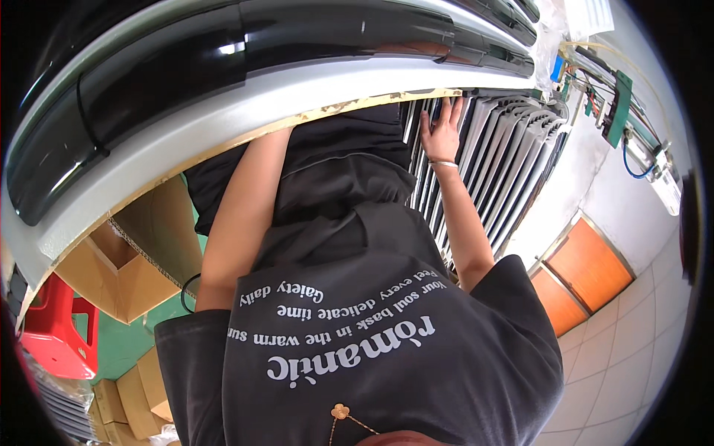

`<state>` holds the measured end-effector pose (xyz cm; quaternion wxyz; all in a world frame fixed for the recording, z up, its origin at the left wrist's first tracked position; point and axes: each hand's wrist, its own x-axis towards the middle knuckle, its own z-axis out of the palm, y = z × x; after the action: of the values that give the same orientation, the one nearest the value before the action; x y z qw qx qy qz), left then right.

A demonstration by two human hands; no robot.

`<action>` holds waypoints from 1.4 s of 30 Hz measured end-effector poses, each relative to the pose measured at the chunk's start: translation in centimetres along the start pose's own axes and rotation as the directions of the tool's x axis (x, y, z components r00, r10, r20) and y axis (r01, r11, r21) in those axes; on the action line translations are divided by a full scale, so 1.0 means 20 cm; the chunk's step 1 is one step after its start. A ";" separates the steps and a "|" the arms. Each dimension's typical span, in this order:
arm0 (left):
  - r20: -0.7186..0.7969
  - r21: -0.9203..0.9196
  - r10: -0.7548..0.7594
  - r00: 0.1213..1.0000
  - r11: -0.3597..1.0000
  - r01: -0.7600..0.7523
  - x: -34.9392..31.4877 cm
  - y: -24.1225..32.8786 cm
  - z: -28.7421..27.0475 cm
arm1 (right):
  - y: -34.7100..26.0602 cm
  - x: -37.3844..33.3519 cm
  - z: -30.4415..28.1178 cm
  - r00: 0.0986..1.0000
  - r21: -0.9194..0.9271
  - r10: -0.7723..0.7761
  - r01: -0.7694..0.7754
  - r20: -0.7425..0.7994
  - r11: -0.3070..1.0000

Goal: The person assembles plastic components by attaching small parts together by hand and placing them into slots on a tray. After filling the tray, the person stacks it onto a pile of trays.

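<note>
My right hand point(444, 139) reaches to the table's edge with its fingers stretched out and apart. Its fingers lie against the near side of a dense row of long, thin black and white strips point(506, 149), packed side by side. I cannot tell whether it grips one of them. My left forearm point(242, 208) runs up under the rim of the white table point(312, 89), which hides the left hand and anything in it. On the tabletop lie long, curved, glossy black strips point(171, 52), one behind another.
An open cardboard box point(123, 275) stands at lower left beside a red plastic stool point(63, 327). More cardboard point(134, 394) lies below on the green floor. A machine arm with hoses and a green bracket point(619, 108) is at upper right. Orange panels point(587, 260) are set in the right wall.
</note>
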<state>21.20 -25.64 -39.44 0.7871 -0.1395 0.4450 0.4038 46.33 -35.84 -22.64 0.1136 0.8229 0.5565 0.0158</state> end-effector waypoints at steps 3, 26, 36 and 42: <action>-0.066 0.048 0.001 0.998 0.999 0.002 0.00 0.01 0.03 | -0.02 0.03 -0.02 0.996 0.073 0.062 -0.066 0.057 0.995; -0.030 0.092 0.013 0.999 0.996 -0.010 -0.15 0.09 0.14 | -0.12 -0.01 -0.18 0.994 0.190 0.081 -0.066 -0.071 0.980; 0.197 0.043 0.001 0.980 0.999 -0.010 0.25 -0.18 -0.19 | -0.11 0.02 -0.19 0.991 0.322 0.102 -0.070 -0.086 0.944; 0.128 0.214 0.060 0.990 0.973 -0.087 0.20 -0.11 -0.10 | -0.11 0.00 -0.31 0.968 0.283 0.089 -0.019 -0.235 0.959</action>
<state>22.79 -26.23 -44.10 0.8076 -0.0105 0.4431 0.3889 43.27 -34.05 -16.98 -0.0732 0.8374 0.5400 0.0420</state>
